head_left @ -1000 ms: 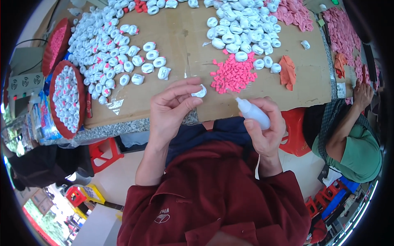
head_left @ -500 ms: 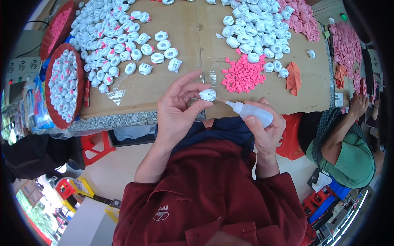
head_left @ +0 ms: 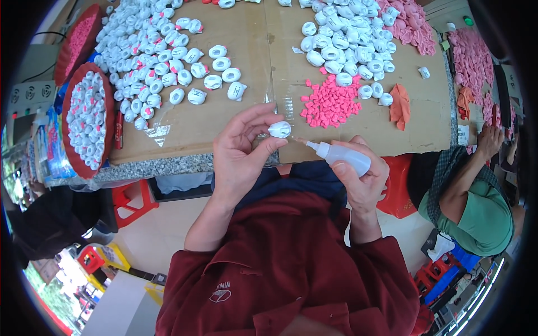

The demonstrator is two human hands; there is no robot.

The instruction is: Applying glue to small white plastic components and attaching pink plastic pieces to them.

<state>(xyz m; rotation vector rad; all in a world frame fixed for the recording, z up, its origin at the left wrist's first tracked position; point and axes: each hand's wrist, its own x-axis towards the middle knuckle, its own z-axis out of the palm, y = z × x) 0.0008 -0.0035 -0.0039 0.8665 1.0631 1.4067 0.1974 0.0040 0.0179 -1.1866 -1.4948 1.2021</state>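
Left hand (head_left: 241, 154) pinches a small white rounded piece (head_left: 279, 129) at the tips of its fingers (head_left: 262, 119), thumb underneath, piece poking out to the right, raised above the front edge of the cardboard-covered tabletop (head_left: 409, 143). Just right of it, translucent squeeze bottle (head_left: 350, 161) in right hand (head_left: 367, 179): fingers wrapped round the body, thumb along the near side, nozzle aimed left at the piece. Pose: left forearm slants up and rightward out of a maroon sleeve, other left fingers bent and slightly fanned above the piece; right forearm short in view, nearly upright, hand turned inward so the bottle lies tilted, nozzle end higher. Around them, left to right: red bowl (head_left: 65, 126) of white pieces with pink bits, large white spread (head_left: 145, 61), pink bits in a heap (head_left: 330, 103) beyond the bottle, flat orange piece (head_left: 400, 106). Hard to see: far-left stuff bends into the dark lens rim; left side of the held piece covered by fingers; can't tell whether the thin brownish nozzle tip touches it; right fingertips partly behind the bottle; co-worker's hand (head_left: 490, 143) at far right too small to read.
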